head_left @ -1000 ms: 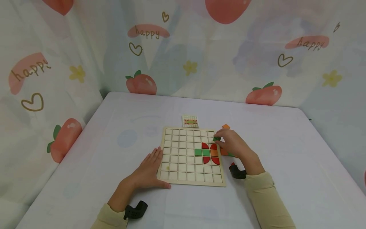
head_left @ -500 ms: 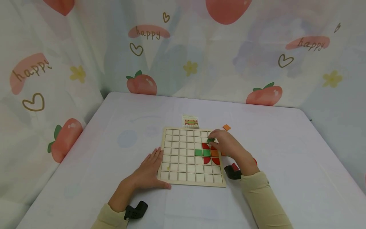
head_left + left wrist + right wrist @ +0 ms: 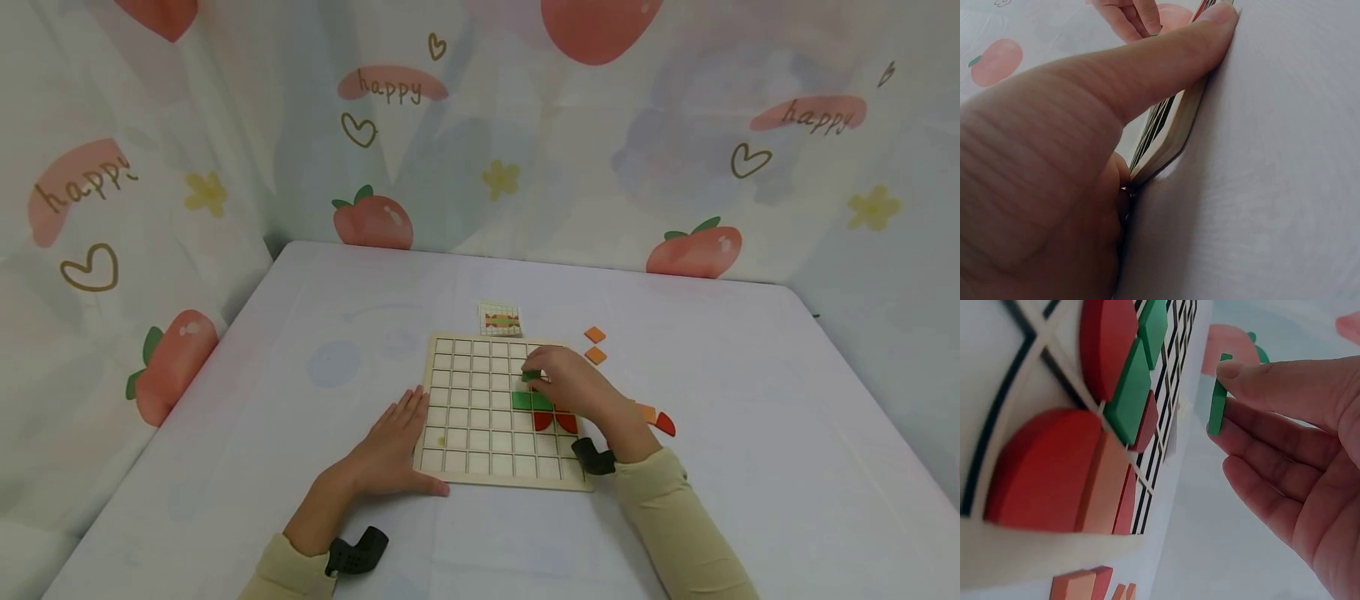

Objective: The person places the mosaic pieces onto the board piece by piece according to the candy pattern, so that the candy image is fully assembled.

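Observation:
My right hand (image 3: 576, 385) pinches a green square tile (image 3: 1217, 397) between thumb and fingers. It hovers over the upper right part of a wooden grid board (image 3: 467, 460). Two green tiles (image 3: 522, 401) lie side by side in the board's cells. Red quarter-round pieces (image 3: 542, 422) flank them, and an orange tile (image 3: 1104, 487) sits between red pieces near the right rim. My left hand (image 3: 382, 454) rests at the board's left side, fingers along that edge and thumb stretched at the front corner. The right hand partly covers the placed pieces in the head view.
Behind the board lies a small pattern card (image 3: 501, 320). To its right are two loose orange tiles (image 3: 595, 334). Farther right, an orange tile (image 3: 646, 413) and a red quarter-round piece (image 3: 665, 424) lie on the white table (image 3: 750, 375).
My right hand has moved left over the board with the green tile, from beyond the right rim inward. This uncovers loose tiles at the right. My left hand stays put.

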Demonstrator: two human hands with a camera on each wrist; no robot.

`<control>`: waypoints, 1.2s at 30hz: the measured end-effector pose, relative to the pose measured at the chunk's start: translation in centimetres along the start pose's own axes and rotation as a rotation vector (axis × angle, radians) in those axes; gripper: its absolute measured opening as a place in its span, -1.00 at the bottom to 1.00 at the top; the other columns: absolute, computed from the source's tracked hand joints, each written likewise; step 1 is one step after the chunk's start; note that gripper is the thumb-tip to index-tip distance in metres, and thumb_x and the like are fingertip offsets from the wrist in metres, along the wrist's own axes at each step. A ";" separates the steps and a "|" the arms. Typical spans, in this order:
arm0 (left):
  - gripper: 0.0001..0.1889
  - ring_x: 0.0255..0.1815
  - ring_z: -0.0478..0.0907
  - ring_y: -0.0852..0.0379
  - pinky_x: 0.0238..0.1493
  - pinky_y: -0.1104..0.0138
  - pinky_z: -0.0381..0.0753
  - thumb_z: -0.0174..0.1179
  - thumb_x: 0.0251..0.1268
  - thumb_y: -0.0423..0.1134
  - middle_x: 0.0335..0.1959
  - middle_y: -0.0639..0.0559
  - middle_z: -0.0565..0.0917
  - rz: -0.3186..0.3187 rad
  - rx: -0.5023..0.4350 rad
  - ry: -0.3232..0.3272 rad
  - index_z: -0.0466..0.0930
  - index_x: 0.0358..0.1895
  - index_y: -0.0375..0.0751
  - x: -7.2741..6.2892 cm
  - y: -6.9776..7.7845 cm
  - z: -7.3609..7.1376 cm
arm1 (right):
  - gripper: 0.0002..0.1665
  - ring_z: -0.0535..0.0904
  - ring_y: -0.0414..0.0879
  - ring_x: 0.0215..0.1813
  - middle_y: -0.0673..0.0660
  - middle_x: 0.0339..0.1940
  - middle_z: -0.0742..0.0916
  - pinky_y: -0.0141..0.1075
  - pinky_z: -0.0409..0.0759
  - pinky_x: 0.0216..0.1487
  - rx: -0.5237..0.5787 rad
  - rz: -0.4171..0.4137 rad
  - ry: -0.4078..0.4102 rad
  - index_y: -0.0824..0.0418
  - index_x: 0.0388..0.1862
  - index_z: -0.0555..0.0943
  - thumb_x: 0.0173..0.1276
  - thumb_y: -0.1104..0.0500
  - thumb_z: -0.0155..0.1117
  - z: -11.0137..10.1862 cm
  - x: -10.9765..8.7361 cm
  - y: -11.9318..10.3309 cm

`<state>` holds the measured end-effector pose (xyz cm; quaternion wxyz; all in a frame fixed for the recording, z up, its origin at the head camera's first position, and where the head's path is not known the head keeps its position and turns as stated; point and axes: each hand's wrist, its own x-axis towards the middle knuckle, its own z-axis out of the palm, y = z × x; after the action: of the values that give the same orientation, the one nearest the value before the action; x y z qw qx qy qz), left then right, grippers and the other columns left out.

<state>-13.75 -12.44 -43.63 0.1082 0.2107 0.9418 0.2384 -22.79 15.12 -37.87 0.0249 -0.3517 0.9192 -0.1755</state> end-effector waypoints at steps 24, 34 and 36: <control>0.32 0.44 -0.37 0.02 0.35 0.12 -0.25 0.25 -0.23 0.42 0.46 -0.16 -0.26 -0.002 -0.005 0.000 -0.28 0.43 -0.37 0.1 0.0 0.1 | -0.89 0.56 -0.03 -0.11 0.11 -0.21 0.66 -0.30 0.52 -0.16 0.002 -0.135 -0.085 0.28 -0.32 0.66 0.15 0.39 0.31 1.5 1.0 -2.2; 0.32 0.44 -0.37 0.02 0.35 0.12 -0.25 0.24 -0.24 0.43 0.46 -0.15 -0.26 -0.006 -0.005 0.004 -0.27 0.43 -0.36 0.1 -0.2 0.2 | -0.93 0.56 -0.06 -0.13 0.11 -0.20 0.66 -0.28 0.52 -0.17 -0.012 -0.135 -0.110 0.24 -0.36 0.65 0.19 0.37 0.28 2.2 1.3 -2.6; 0.33 0.44 -0.38 0.03 0.35 0.12 -0.25 0.23 -0.25 0.44 0.46 -0.14 -0.27 -0.007 0.000 0.002 -0.28 0.43 -0.36 0.2 -0.2 0.2 | -0.92 0.56 -0.06 -0.13 0.10 -0.21 0.66 -0.28 0.52 -0.16 -0.012 -0.138 -0.109 0.24 -0.36 0.66 0.18 0.37 0.29 2.2 1.3 -2.6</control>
<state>-13.90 -12.45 -43.98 0.1082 0.2073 0.9427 0.2380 -21.74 11.80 -38.98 0.0605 -0.4234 0.8910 -0.1521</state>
